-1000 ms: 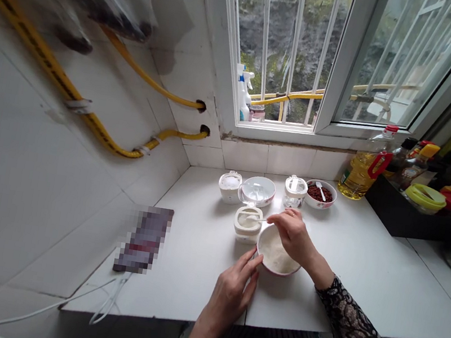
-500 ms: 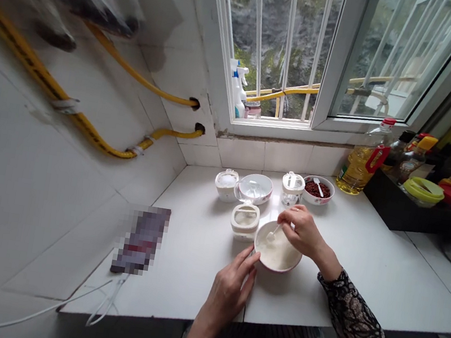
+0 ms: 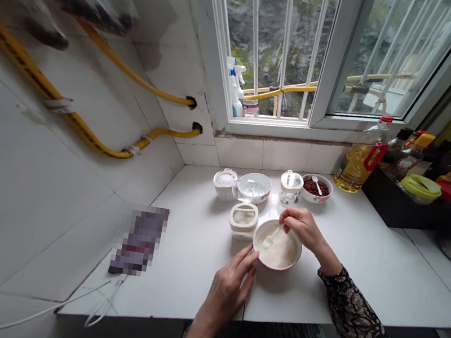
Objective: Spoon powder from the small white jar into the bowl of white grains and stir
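A bowl of white grainy powder stands on the counter in front of me. My right hand pinches the handle of a small white spoon, whose scoop rests at the powder's surface on the bowl's left side. With its fingers against the left rim, my left hand steadies the bowl. Just behind that hand, a lidded jar with pale contents almost touches the bowl.
Farther back are a jar of white stuff, a white bowl, a clear jar and a bowl of dark red bits with a spoon. An oil bottle stands near a black condiment box.
My right hand has shifted slightly, and the spoon's scoop has moved a little left and down in the bowl. The left hand stays at the rim.
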The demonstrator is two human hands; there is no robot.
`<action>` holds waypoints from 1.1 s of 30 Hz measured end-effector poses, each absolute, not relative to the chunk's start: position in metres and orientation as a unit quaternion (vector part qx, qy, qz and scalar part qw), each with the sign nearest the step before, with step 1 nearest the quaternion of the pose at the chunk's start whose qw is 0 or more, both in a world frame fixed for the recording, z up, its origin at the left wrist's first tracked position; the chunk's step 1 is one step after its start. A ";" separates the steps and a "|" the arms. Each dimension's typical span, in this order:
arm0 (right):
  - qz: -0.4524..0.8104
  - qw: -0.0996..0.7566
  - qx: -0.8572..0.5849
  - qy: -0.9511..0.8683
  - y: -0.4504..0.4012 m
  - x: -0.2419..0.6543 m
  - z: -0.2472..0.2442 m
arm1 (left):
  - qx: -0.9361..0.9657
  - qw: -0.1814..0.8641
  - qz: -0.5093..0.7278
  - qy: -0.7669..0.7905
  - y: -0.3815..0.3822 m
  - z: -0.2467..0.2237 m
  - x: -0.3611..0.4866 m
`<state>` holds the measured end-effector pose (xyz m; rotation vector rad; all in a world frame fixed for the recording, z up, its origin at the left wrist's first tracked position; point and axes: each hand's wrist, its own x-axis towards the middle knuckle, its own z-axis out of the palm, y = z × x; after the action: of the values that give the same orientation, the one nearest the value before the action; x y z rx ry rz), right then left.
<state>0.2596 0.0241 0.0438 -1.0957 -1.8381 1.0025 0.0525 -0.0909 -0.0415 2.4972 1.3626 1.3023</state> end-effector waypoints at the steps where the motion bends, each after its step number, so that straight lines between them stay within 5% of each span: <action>1: 0.394 0.385 -0.435 -0.712 0.025 0.260 0.043 | 0.799 0.006 0.416 0.435 -0.091 -0.042 0.052; 24: 0.553 0.463 -0.424 -0.548 0.032 0.261 0.046 | 0.798 0.015 0.419 0.433 -0.091 -0.041 0.053; 33: 0.429 0.518 -0.388 -0.630 0.019 0.239 0.041 | 0.797 0.021 0.419 0.434 -0.091 -0.038 0.053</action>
<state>0.2394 0.0191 0.0410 -0.9310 -1.5124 1.0306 0.0529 -0.0912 -0.0378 2.4717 1.3445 1.2987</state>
